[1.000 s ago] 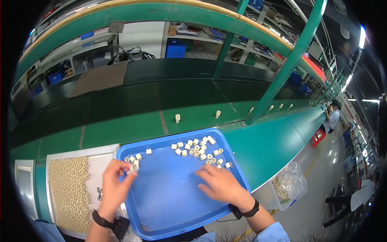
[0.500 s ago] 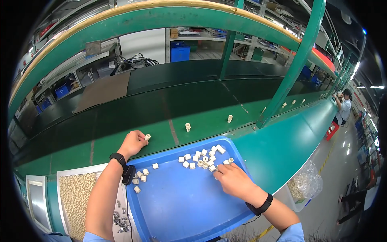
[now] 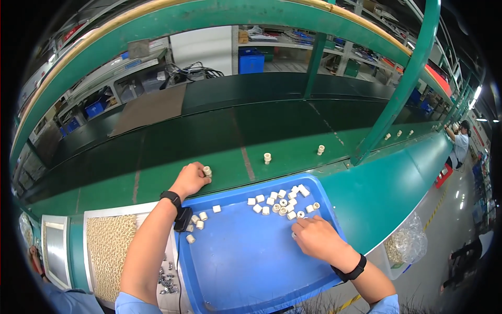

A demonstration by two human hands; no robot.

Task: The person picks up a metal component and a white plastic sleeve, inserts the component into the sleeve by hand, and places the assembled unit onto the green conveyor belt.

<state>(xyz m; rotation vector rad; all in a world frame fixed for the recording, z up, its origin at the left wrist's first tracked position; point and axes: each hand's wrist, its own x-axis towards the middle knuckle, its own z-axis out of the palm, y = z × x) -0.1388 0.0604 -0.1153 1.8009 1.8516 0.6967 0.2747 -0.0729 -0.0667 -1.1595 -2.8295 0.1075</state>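
Cream piece held upright on a green belt beside a blue tray

A cream stacked piece [image 3: 207, 171] is stood upright near the front edge of the green belt [image 3: 225, 172], just beyond the tray's far left corner. It is pinched low by the left hand [image 3: 191, 180], the fingers closed against its side. Farther right, two similar upright pieces [image 3: 267, 158] are spaced well apart on the same belt.

The right hand [image 3: 318, 238] is held over the blue tray [image 3: 246, 267], its fingers curled downward; whether anything is gripped cannot be told. Loose cream cylinders [image 3: 265, 210] are scattered along the tray's far side, with a smaller group near its left wall.

To the left, a pale-framed tray [image 3: 87, 246] is partly covered with small cream parts [image 3: 110, 251], and small metal parts [image 3: 167, 285] are strewn beside them. To the right, a turquoise bench [image 3: 397, 172] is extended toward a seated co-worker [image 3: 461, 144], beside whom a red stool [image 3: 443, 175] is seen. The belt is crossed overhead by a green beam [image 3: 204, 18]; behind it, a blue bin [image 3: 251, 63] is shelved.
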